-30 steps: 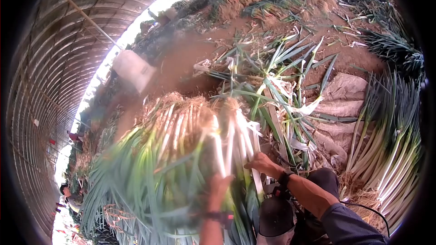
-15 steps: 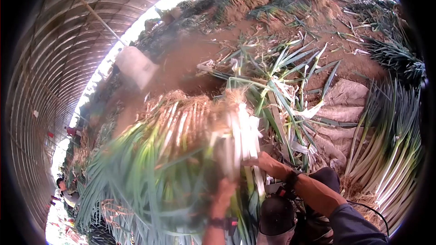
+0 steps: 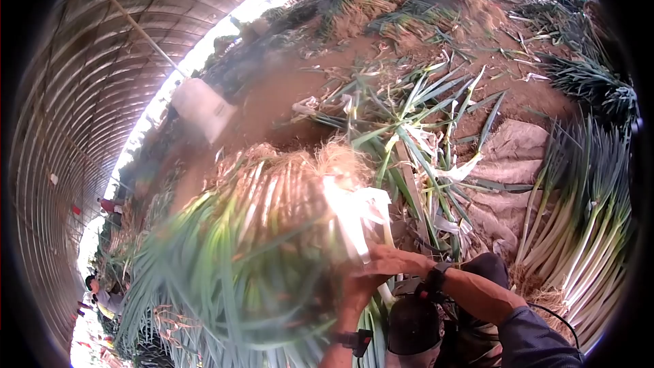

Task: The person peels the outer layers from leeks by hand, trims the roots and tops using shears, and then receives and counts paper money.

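Leeks with bright white stalks (image 3: 346, 218) and brown roots point away from me. My left hand (image 3: 357, 287) is closed round their lower part, partly blurred. Across it lies my right hand (image 3: 395, 261), its fingers pressed together at the stalks; what they pinch is too small to tell. Loose pale outer skin (image 3: 373, 203) hangs beside the white stalks. Left of my hands lies a big pile of leeks (image 3: 225, 238), roots away from me and green leaves toward me.
Cut leaves (image 3: 415, 119) litter the brown soil beyond. A folded sack cloth (image 3: 507, 187) lies to the right, beside another leek pile (image 3: 593, 211). A whitish container (image 3: 203, 109) stands far left. One person (image 3: 105, 296) is at the lower left, under a curved ribbed roof (image 3: 102, 61).
My right hand has moved down and left, onto my left hand. My left hand has come up and right. The white stalks have tilted, with their roots to the left.
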The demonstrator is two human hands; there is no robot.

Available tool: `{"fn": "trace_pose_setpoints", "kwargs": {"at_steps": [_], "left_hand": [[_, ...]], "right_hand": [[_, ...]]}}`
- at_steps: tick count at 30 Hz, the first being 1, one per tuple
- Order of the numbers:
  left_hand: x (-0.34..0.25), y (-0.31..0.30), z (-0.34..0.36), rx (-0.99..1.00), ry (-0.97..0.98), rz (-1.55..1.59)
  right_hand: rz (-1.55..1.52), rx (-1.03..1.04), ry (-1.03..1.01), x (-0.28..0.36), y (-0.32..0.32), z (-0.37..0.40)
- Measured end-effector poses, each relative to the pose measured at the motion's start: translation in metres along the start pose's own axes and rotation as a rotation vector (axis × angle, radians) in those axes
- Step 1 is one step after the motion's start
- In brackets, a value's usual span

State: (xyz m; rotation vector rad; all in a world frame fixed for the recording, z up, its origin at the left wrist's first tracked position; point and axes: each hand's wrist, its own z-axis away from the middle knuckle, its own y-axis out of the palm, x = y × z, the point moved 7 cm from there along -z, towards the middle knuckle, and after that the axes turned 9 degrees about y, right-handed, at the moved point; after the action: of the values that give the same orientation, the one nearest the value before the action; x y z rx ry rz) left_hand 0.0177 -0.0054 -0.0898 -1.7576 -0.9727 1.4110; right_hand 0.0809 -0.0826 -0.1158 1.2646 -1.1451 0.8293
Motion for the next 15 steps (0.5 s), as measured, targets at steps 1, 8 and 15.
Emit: {"fn": "trace_pose_setpoints", "kwargs": {"at_steps": [1,8,15], "left_hand": [[-0.006,0.003,0.002,-0.019,0.057,-0.164],[0.008,-0.015,0.024,-0.292,0.048,0.050],[0.004,-0.045,0.037,-0.011,-0.592,-0.067]], "right_hand": [[-0.052,0.029,-0.027,0.005,0.005,0.000],[0.368,-0.042,0.223,0.027,0.024,0.010],[0.994,-0.687,0.223,0.150,0.023,0.032]]}}
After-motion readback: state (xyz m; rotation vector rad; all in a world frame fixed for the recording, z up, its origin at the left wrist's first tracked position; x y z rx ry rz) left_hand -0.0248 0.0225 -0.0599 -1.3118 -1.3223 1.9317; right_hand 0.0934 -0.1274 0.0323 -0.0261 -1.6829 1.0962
